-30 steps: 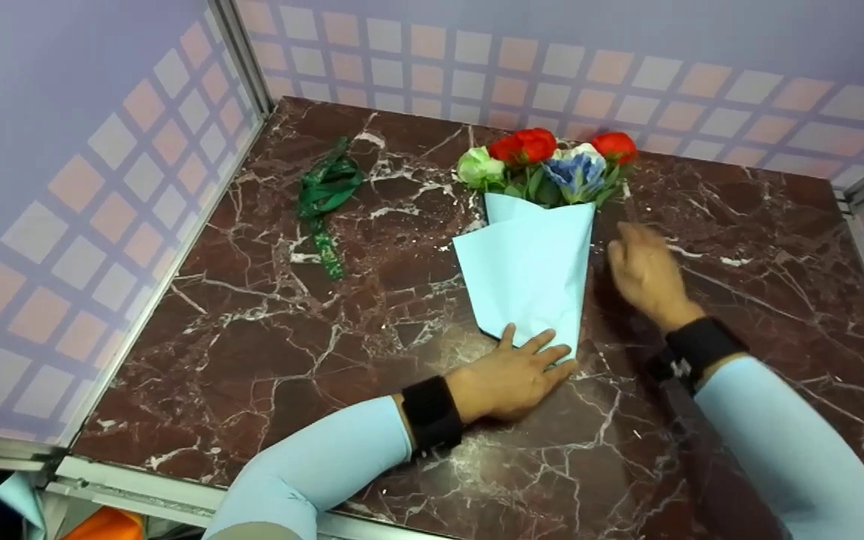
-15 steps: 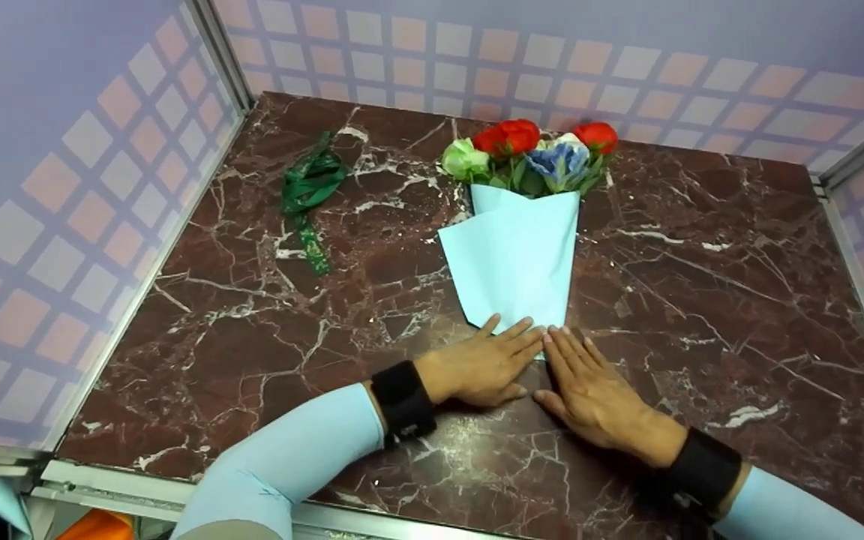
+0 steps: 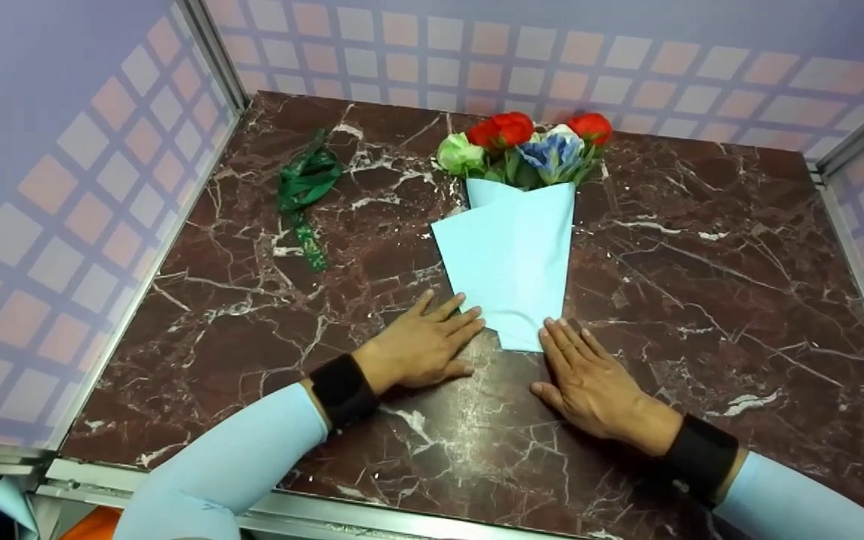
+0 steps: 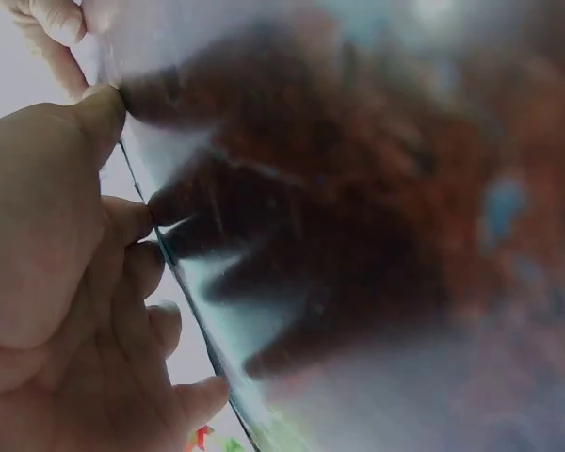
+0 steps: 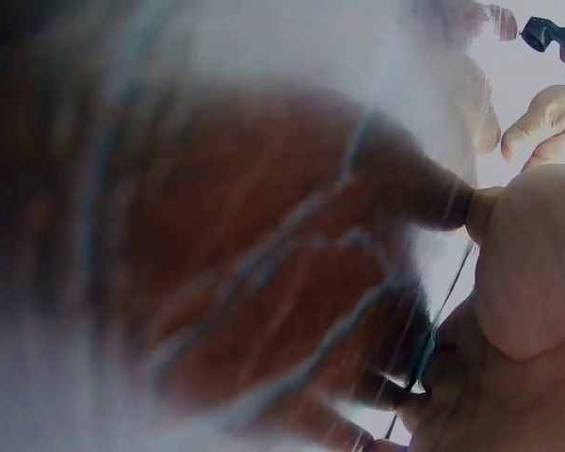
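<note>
A bouquet wrapped in light blue paper (image 3: 511,255) lies on the dark red marbled table (image 3: 702,322). Red flowers (image 3: 503,130), a blue flower (image 3: 552,155) and a pale green one (image 3: 460,154) stick out of its far end. At the wrap's lower left edge, my left hand (image 3: 421,346) touches the paper with spread, straight fingers. My right hand (image 3: 598,386) lies flat, its fingertips on the lower right corner of the paper. In the wrist views, the left palm (image 4: 38,235) and right palm (image 5: 537,264) appear close up beside the glossy, reflecting tabletop.
A loose bundle of green ribbon (image 3: 308,180) lies to the left of the bouquet. Patterned panels (image 3: 432,52) enclose the table at the back and sides. A metal rail (image 3: 372,514) runs along the front edge, with orange material (image 3: 94,523) below it at the left.
My right hand has come down from beside the wrap to its lower right corner. My left hand has slid left from the bottom tip, uncovering the paper's lower end.
</note>
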Motion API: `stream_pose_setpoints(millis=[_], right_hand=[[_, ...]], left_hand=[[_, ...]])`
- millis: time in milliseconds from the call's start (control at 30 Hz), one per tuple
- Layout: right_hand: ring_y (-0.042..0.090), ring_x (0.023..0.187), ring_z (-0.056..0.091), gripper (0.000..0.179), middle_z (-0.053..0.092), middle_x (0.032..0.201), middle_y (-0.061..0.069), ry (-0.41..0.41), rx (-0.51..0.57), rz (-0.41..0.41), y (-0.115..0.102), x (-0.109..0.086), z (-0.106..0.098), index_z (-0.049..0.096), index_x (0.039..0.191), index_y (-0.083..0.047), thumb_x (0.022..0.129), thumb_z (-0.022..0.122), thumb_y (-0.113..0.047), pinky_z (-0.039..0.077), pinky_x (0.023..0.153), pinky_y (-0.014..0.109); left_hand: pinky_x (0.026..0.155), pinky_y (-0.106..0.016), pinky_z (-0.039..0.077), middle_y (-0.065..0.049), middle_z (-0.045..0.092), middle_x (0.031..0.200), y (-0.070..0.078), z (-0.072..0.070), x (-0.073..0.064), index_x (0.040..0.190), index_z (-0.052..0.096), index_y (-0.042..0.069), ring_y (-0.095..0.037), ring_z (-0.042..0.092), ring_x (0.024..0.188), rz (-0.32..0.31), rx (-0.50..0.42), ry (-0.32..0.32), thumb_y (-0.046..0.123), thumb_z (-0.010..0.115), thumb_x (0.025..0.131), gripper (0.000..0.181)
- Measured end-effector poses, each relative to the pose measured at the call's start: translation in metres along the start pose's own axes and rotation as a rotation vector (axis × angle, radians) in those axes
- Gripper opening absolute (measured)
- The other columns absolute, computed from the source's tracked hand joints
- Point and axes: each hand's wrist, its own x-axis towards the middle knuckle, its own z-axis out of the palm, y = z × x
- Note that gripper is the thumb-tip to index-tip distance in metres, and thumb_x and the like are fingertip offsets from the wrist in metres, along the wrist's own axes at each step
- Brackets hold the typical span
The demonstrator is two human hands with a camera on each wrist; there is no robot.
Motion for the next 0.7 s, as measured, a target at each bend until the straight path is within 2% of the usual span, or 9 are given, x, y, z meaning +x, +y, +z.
stream_pose_setpoints(millis=[133,233,367,433,567,700], right_hand=[[0.043,0.160,0.022,0.079,0.022,0.172,0.026,0.046,-0.006,-0.005,-0.002,0.001,-0.002,0.026,0.164,0.005,0.110,0.047,-0.049,0.019,0.130,0.060],[0.045,0.156,0.031,0.081,0.033,0.168,0.026,0.117,-0.037,-0.003,-0.004,0.001,-0.003,0.035,0.161,0.005,0.105,0.057,-0.050,0.026,0.127,0.063],[0.047,0.148,0.043,0.086,0.044,0.161,0.026,0.210,-0.072,0.006,-0.006,0.003,-0.004,0.044,0.155,0.003,0.097,0.068,-0.055,0.038,0.119,0.065],[0.047,0.146,0.046,0.089,0.045,0.159,0.026,0.239,-0.077,0.011,-0.007,0.004,-0.006,0.046,0.154,0.003,0.093,0.072,-0.057,0.041,0.117,0.065],[0.046,0.145,0.047,0.095,0.047,0.157,0.027,0.271,-0.081,0.008,-0.007,0.005,-0.011,0.045,0.155,0.003,0.090,0.075,-0.060,0.041,0.117,0.064],[0.046,0.142,0.049,0.095,0.050,0.154,0.027,0.344,-0.029,-0.007,-0.006,0.006,-0.016,0.047,0.153,0.003,0.088,0.077,-0.060,0.041,0.117,0.065]], left_hand=[[0.130,-0.065,0.007,0.001,0.009,0.177,-0.014,-0.001,-0.013,0.170,0.014,0.020,-0.030,0.002,0.165,-0.080,0.019,-0.011,0.065,0.027,0.109,0.077],[0.129,-0.066,0.011,-0.004,0.017,0.176,-0.020,-0.005,-0.018,0.168,0.025,0.016,-0.033,0.007,0.164,-0.127,-0.044,0.015,0.060,0.033,0.110,0.073],[0.128,-0.063,0.021,-0.010,0.037,0.170,-0.021,-0.015,-0.020,0.154,0.053,0.012,-0.035,0.024,0.161,-0.173,-0.159,0.114,0.047,0.043,0.112,0.056],[0.127,-0.060,0.028,-0.011,0.047,0.164,-0.019,-0.021,-0.021,0.145,0.063,0.013,-0.035,0.035,0.157,-0.175,-0.207,0.178,0.041,0.046,0.112,0.046],[0.124,-0.052,0.038,-0.010,0.063,0.149,-0.014,-0.029,-0.018,0.134,0.070,0.012,-0.033,0.052,0.145,-0.140,-0.258,0.317,0.031,0.051,0.110,0.036],[0.120,-0.045,0.043,-0.008,0.072,0.134,-0.012,-0.033,-0.013,0.125,0.073,0.010,-0.030,0.062,0.134,-0.119,-0.277,0.437,0.026,0.055,0.109,0.030]])
